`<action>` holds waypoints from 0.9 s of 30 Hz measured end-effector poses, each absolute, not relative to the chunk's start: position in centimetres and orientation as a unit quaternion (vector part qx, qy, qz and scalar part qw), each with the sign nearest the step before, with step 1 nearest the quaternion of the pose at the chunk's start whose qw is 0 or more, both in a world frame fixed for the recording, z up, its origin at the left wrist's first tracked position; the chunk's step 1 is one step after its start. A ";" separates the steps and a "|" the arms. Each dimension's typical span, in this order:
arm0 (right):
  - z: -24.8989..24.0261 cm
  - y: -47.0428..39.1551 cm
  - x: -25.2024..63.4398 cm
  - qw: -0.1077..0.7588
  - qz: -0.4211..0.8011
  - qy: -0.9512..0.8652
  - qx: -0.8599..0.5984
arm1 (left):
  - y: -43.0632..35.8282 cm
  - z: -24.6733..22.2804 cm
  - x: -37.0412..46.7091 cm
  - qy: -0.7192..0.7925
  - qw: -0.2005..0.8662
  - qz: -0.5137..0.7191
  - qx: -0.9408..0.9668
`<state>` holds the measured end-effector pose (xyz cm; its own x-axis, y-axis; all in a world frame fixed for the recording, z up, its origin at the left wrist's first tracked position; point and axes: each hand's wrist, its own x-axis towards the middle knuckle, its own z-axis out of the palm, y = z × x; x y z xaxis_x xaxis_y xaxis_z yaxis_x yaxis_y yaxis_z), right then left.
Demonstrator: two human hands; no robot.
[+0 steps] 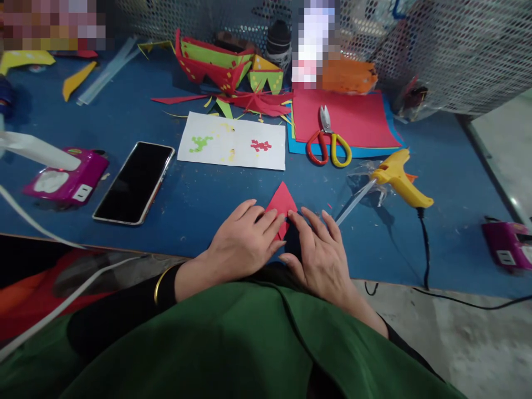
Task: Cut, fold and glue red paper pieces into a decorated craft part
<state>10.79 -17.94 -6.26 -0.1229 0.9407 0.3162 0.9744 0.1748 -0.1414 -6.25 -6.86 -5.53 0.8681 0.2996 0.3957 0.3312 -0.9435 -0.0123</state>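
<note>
A small red paper piece (283,197), pointed at the top and apparently folded, lies flat on the blue table near its front edge. My left hand (247,238) rests over its left side, fingers stretched out and pressing on the paper. At its right edge, the fingertips of my right hand (322,249) touch the paper, with the fingers spread. My hands cover the lower part of the piece. Just beyond lies a white card (233,152) bearing tiny green, yellow and red paper bits.
Red-and-yellow-handled scissors (326,138) lie on red and blue paper sheets (353,116). A yellow glue gun (399,174) sits right, a phone (135,183) left. Folded paper shapes (216,64) and scraps (257,102) are at the back. A purple power box (68,177) stands left.
</note>
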 end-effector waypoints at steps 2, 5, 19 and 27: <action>-6.3 -18.0 10.7 0.157 -0.052 -0.751 -0.639 | -6.9 -5.5 -6.2 -0.162 0.038 -0.173 -0.971; -6.2 -18.1 10.7 0.146 -0.053 -0.753 -0.639 | -6.8 -5.4 -6.2 -0.164 0.027 -0.170 -0.971; -4.8 -15.0 12.9 0.152 -0.101 -0.756 -0.629 | -5.6 -5.3 -6.2 -0.337 -0.142 -0.235 -0.901; -4.9 -12.5 12.8 0.197 -0.062 -0.747 -0.632 | -4.3 -3.8 -5.0 -0.361 -0.200 -0.153 -0.898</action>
